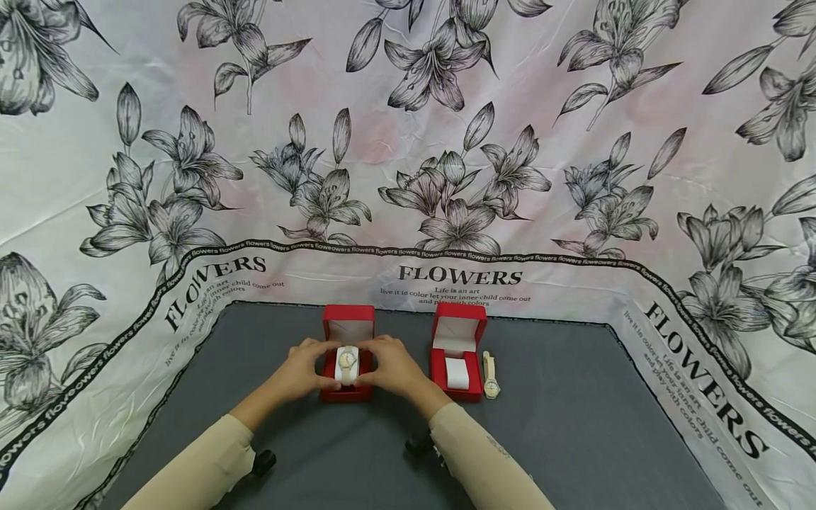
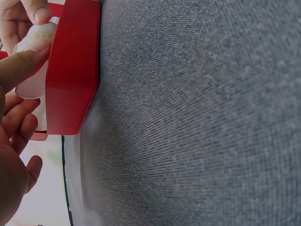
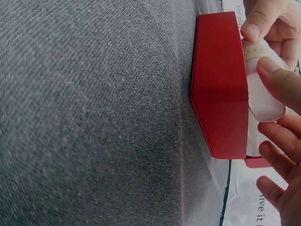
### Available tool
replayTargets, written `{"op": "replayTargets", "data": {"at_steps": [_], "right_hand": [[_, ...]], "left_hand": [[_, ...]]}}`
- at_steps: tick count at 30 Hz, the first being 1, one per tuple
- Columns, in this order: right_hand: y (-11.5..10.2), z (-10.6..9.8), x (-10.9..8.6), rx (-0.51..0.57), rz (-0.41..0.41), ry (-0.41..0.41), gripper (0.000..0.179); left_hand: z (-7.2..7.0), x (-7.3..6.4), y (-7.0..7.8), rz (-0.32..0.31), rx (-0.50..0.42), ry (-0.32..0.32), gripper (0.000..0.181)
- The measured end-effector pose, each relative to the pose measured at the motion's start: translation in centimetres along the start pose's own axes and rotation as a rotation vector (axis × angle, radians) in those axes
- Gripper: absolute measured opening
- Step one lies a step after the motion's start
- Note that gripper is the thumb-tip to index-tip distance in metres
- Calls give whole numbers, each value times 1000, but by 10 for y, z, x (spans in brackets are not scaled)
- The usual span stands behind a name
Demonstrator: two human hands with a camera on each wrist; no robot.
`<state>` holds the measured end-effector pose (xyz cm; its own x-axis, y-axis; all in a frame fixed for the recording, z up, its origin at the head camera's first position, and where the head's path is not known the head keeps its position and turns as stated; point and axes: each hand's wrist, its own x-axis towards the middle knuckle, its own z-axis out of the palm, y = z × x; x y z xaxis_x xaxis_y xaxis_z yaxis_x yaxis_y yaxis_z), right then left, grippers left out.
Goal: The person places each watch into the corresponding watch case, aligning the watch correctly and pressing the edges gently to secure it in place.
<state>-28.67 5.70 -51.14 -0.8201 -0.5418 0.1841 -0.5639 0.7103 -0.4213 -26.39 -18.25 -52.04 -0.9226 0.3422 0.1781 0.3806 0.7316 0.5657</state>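
In the head view, my left hand (image 1: 298, 370) and right hand (image 1: 397, 366) grip a white watch cushion (image 3: 266, 101) from its two sides. A watch with a pale strap and round face (image 1: 346, 359) is wrapped around that cushion. Both thumbs press near the strap, as the left wrist view shows with the left thumb (image 2: 26, 63) close by. The cushion sits at the mouth of an open red box (image 1: 348, 312), its lid raised behind. In the right wrist view the front wall of the red box (image 3: 220, 61) hides the cushion's lower part.
Right of the hands stands a second open red box (image 1: 459, 311) with a bare white cushion (image 1: 457, 374) inside. Another pale-strapped watch (image 1: 490, 375) lies beside it on the grey tabletop (image 1: 574, 425). A flower-printed cloth (image 1: 459, 280) borders the table at the back and sides.
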Motion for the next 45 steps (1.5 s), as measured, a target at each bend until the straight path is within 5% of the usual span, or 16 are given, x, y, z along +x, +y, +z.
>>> {"op": "replayTargets", "data": {"at_steps": [14,22,45], "right_hand": [[-2,1,0,24,41,-9,63],[-2,2,-1,15,47,-19,62],[0,4,-2,-15,-20,9,60]], "left_hand": [[1,0,-1,-15,0,-33,74],[3,1,-3,37,33,-28,70],[9,0,-7,78,23,38,68]]}}
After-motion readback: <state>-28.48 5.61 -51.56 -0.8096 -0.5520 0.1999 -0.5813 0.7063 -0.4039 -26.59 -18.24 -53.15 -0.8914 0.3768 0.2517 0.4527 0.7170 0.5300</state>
